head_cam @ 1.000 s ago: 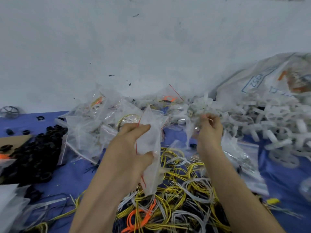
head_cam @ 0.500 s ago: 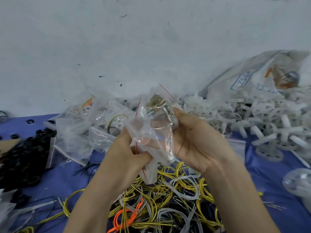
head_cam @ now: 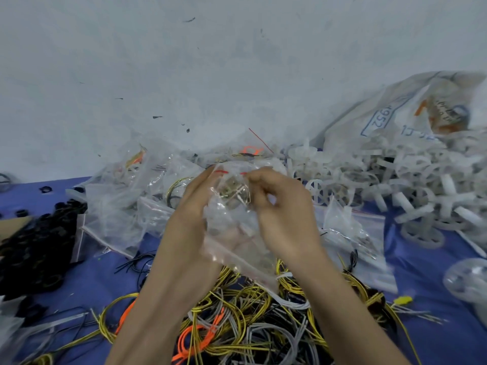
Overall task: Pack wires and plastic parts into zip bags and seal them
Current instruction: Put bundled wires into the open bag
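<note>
Between the two hands, a clear zip bag (head_cam: 232,227) is held above the work surface, its red seal strip (head_cam: 226,171) uppermost. The left hand (head_cam: 195,204) grips the bag's left side; the right hand (head_cam: 286,214) pinches its top right edge with curled fingers. A small pale bundle, too blurred to identify, shows inside. Directly beneath the grip lies a heap of wires (head_cam: 237,314). Right of it, white plastic parts (head_cam: 400,185) spill before a printed sack (head_cam: 390,111). Left of it lie filled bags (head_cam: 123,201) and black parts (head_cam: 34,246) on blue cloth (head_cam: 92,275).
</note>
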### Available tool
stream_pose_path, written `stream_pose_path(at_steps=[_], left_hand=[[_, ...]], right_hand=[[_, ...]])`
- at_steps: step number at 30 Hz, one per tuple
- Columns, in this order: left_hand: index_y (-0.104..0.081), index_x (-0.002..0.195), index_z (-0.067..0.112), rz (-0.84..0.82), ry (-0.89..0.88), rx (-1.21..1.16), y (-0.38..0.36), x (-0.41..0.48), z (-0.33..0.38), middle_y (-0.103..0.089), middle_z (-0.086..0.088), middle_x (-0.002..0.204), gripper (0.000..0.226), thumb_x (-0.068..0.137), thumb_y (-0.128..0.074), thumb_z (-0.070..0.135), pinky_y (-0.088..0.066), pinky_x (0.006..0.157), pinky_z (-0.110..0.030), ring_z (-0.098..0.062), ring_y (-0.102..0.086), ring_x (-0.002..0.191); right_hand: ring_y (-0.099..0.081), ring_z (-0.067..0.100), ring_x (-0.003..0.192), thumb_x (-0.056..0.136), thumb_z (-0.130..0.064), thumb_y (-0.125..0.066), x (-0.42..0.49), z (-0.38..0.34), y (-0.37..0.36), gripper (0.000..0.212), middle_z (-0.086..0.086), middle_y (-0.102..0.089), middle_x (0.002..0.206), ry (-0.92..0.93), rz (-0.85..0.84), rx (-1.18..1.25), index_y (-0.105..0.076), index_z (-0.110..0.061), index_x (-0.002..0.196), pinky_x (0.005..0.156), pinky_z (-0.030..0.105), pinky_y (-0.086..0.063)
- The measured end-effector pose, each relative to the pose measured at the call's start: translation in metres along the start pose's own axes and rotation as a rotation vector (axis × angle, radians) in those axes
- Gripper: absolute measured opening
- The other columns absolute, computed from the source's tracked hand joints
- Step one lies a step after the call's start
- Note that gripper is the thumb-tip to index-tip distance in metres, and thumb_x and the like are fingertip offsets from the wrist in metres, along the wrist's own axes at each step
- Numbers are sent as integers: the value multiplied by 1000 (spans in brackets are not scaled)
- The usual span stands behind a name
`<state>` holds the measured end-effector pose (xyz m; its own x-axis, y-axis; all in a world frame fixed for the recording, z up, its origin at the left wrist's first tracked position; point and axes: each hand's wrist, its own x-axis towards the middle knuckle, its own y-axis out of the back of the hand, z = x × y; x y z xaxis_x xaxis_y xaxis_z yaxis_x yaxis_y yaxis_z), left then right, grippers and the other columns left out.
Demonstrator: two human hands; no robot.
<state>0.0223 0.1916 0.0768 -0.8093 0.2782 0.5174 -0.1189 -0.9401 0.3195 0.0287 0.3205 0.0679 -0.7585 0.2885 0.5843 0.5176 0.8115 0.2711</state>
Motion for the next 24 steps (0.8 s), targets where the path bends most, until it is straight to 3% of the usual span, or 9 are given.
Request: stream_pose_path(at_steps=[4, 5, 7, 11, 12, 15, 20, 22, 24], left_hand=[[-47, 128, 46, -154, -107, 205, -3, -22, 9, -38, 40, 133, 83, 71, -55, -14, -41, 72, -2, 8, -27, 109], [-48, 129, 44, -238, -111, 213, -7, -24, 11, -35, 42, 135, 80, 71, -56, -11, -40, 62, -3, 1, -41, 55], [-54, 126, 38, -343, -159, 249, -14, -27, 16, -33, 43, 137, 71, 68, -54, -4, -34, 57, 0, 13, -54, 60], [-42, 141, 34, -237, -156, 227, -27, -29, 9, -22, 47, 139, 75, 74, -53, 1, -33, 63, 3, 21, -52, 83], [-36, 144, 38, -190, -113, 198, -27, -27, 6, -19, 49, 139, 77, 77, -54, 5, -33, 66, 4, 17, -10, 67], [-32, 144, 40, -93, -33, 173, -25, -21, 0, -19, 51, 136, 81, 79, -58, 0, -26, 68, 10, 30, -40, 64], [-37, 135, 52, -13, -34, 140, -16, -10, -15, -22, 60, 126, 81, 79, -58, -3, -47, 72, -11, 5, -56, 72], [-35, 119, 65, -46, -64, 142, -15, -8, -15, -21, 61, 125, 76, 79, -60, 6, -49, 86, -27, 11, -53, 105], [-34, 115, 68, -73, -88, 151, -17, -6, -17, -20, 59, 127, 75, 77, -59, 9, -47, 93, -41, 18, -41, 118]], right_hand=[[-60, 30, 93, 85, -8, -51, -5, 13, -3, 20, 12, -66, 97, 27, -384, -770, -67, -12, 97, 70, 29, -40], [-61, 30, 97, 88, -10, -50, -8, 16, -4, 20, 11, -66, 102, -50, -461, -850, -65, -12, 100, 72, 30, -41], [-60, 27, 107, 93, -14, -46, -11, 20, -2, 23, 7, -64, 113, -177, -519, -872, -60, -13, 112, 79, 32, -44], [-50, 28, 125, 96, -10, -48, 4, 15, 19, 30, 11, -54, 133, -364, -617, -151, -54, -12, 126, 105, 39, -41], [-51, 21, 125, 96, -14, -50, 4, 10, 31, 27, 7, -55, 134, -379, -629, 128, -57, -18, 122, 108, 38, -40], [-50, 0, 123, 90, -32, -58, 5, 2, 73, 33, -14, -56, 132, -222, -708, 326, -61, -32, 123, 108, 30, -39], [-69, 22, 90, 90, -17, -59, 45, 52, 126, 21, 9, -74, 91, -315, -60, 253, -71, -11, 106, 78, 29, -54], [-58, 31, 108, 90, -13, -56, 69, 98, 139, 39, 14, -60, 121, -442, 187, -262, -54, -11, 129, 89, 39, -49], [-26, 44, 135, 91, -12, -51, 79, 143, 155, 61, 17, -14, 154, -614, 45, -717, -27, -21, 146, 106, 55, -32]])
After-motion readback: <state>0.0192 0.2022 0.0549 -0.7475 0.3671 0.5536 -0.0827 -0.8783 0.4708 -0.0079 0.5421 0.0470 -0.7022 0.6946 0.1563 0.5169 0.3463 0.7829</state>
